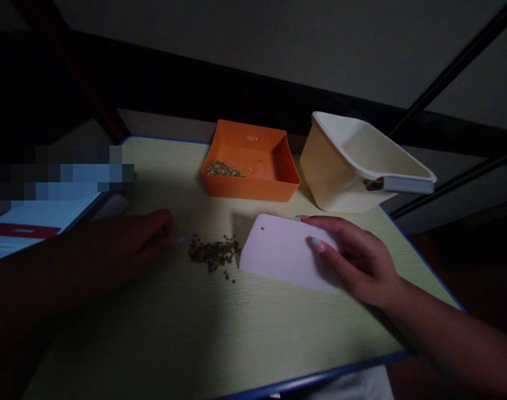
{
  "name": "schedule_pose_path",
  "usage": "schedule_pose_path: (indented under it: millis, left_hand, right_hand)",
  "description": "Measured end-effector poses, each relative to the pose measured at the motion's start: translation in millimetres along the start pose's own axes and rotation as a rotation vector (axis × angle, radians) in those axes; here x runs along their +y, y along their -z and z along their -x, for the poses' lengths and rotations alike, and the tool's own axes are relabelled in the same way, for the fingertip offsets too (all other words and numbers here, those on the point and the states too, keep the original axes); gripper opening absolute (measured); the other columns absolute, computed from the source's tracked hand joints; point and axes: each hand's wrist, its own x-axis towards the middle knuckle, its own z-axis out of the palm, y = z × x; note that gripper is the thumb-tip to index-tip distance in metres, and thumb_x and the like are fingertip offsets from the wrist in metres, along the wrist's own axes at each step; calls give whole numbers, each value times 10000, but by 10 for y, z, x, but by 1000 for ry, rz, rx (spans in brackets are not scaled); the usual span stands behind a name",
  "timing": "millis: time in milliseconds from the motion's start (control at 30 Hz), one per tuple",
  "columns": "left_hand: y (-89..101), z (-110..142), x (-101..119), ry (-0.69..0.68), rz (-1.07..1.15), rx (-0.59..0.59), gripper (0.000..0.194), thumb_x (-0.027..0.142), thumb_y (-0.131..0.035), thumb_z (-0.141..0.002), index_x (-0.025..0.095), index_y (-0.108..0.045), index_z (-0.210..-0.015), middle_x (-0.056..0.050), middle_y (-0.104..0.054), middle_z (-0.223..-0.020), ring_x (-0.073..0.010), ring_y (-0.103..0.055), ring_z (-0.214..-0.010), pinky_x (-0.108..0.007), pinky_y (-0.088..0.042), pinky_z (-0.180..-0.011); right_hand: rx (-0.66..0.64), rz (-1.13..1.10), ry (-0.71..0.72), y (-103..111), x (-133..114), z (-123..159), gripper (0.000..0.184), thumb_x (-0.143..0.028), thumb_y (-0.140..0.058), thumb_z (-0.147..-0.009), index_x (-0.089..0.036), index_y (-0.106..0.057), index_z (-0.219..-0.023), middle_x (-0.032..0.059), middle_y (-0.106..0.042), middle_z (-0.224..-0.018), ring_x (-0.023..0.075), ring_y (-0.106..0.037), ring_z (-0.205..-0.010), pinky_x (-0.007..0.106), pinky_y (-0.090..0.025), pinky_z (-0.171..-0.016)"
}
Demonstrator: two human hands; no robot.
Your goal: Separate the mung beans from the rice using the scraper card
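Observation:
My right hand is closed on a white plastic scraper, thumb on top and fingers at its far edge. The scraper is flat, with a small hole in one corner, and is tilted low over the table. Its left edge meets a small pile of dark brown and green seed-like bits. Just left of the pile is my left hand, its fingers curled and a nail pointing at the bits. Shadow hides whether anything is in that hand.
An orange tray behind the pile holds similar bits in its near left corner. Right of it stands a cream bin with a grey handle. A lit screen, partly pixelated, is at left. The pale table has a blue edge.

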Motion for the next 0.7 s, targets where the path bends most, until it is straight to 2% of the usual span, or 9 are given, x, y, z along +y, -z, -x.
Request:
schedule_pose_path:
  millis: [300, 500, 700]
  left_hand:
    - [23, 14, 74, 19, 14, 1, 461, 650, -270, -839, 296, -539, -959, -19, -646, -869, -243, -629, -809, -405, -422, -772]
    - [-15, 7, 17, -13, 10, 25, 488, 676, -261, -852, 282, -536, -937, -21, -642, -870, -239, -622, -806, -397, -415, -763]
    - [-45, -9, -44, -13, 6, 37, 491, 688, -265, -877, 290, -545, -950, -1, -641, -841, -227, -616, -765, -389, -401, -747]
  right_hand:
    - [50, 28, 2, -27, 12, 0, 393, -163, -609, -957, -303, -639, -1323, 38, -766, -1208, 154, -756, -939, 201, -595, -626]
    - [63, 36, -1, -16, 23, 3, 385, -174, -608, -960, -309, -640, -1319, 43, -761, -1218, 174, -750, -988, 234, -616, -689]
    - [41, 40, -9, 10, 5, 13, 367, -189, -602, -964, -311, -646, -1308, 47, -781, -1157, 157, -747, -775, 243, -574, -567]
